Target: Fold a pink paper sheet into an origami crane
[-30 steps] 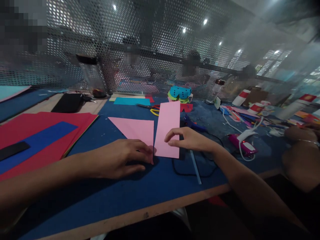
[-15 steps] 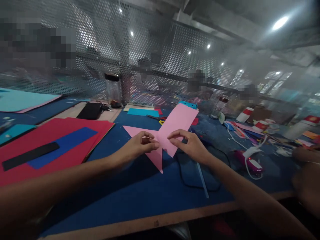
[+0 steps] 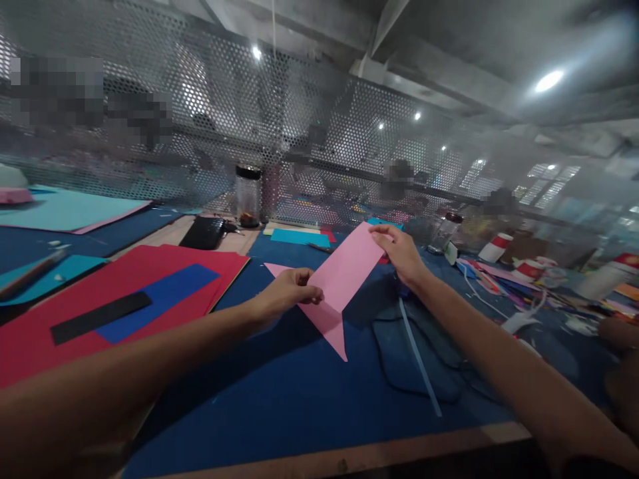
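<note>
A pink paper rectangle (image 3: 349, 266) slants up and away above the blue table, overlapping a pink paper triangle (image 3: 329, 327) whose tips stick out at the left and bottom. My left hand (image 3: 292, 291) pinches the papers at their overlap, thumb on top and fingertips partly hidden. At the far upper end of the rectangle, my right hand (image 3: 401, 253) is closed on its corner, the thumb out of sight. A clear stick (image 3: 422, 359) lies on the table below my right hand, near a dark cable (image 3: 382, 352).
Red sheets (image 3: 174, 263) with a blue strip (image 3: 200, 279) and a black strip (image 3: 100, 318) lie left. Behind are a black wallet-like item (image 3: 202, 233), a jar (image 3: 248, 199) and a perforated metal screen (image 3: 319, 153). Clutter and another person's hand (image 3: 619, 332) are on the right.
My right hand has moved from the lower part of the rectangle to its far upper end. The rectangle now overlaps the triangle more. The view has shifted a little.
</note>
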### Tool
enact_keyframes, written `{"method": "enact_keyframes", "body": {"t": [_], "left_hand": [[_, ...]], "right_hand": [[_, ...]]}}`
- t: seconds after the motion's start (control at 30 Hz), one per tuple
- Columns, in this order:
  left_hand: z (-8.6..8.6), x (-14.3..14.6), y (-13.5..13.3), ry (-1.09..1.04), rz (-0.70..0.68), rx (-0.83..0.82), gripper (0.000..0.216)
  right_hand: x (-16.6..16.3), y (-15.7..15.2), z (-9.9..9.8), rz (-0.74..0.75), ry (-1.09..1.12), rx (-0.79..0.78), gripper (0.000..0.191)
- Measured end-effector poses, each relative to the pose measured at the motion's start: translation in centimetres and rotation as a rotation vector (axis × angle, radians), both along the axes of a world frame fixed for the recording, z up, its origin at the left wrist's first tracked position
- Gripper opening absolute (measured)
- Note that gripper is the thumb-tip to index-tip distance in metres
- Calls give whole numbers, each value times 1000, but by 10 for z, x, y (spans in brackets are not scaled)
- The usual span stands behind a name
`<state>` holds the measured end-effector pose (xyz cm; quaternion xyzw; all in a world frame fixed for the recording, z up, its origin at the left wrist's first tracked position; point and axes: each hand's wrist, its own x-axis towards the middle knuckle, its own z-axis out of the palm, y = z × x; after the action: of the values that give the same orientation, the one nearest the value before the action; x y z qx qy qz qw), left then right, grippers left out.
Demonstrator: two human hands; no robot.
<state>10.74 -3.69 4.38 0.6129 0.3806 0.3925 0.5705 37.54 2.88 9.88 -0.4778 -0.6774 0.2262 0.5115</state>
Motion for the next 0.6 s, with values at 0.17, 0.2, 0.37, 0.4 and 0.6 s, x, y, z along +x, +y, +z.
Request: {"method": "enact_keyframes", "body": {"t": [0.17,0.2,0.37,0.4,0.6], "left_hand": [[-4,0,2,-82,118,-99,42],[-6,0,4,-75,121,-110,43],[-20,1,3,112,12,160,29],[-21,1,2,162,4,218,28],[-24,1,-8,431,11,614,28]], "right_hand": [[-2,47,11,-40,58,2,31],[-7,57,14,-62,86,-30,30],[-47,112,26,-127,165,-110,21],[-56,123,26,-127,170,-127,21],[-95,166,0,-122,128,-304,28]]}}
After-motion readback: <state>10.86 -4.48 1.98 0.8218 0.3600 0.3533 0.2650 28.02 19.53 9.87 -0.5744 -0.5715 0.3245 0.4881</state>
